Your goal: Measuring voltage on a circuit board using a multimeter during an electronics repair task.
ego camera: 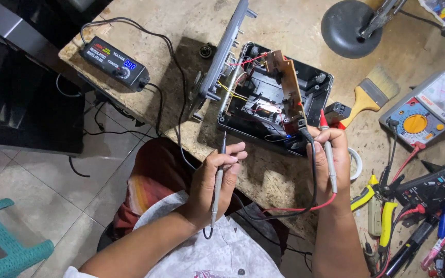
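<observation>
My left hand (215, 180) pinched the light black probe (218, 177) by its stiff handle, my right hand (330, 164) closed on the red probe (328, 154) near the fragile circuit board (284, 85).

Shirt (217, 257): yours is white with a faint grey print, at 6 o'clock.
Wrap (150, 175): your lap wears dark red cloth with orange and cream stripes, at 7 o'clock.
Forearms: yours are bare, no sleeves.
</observation>
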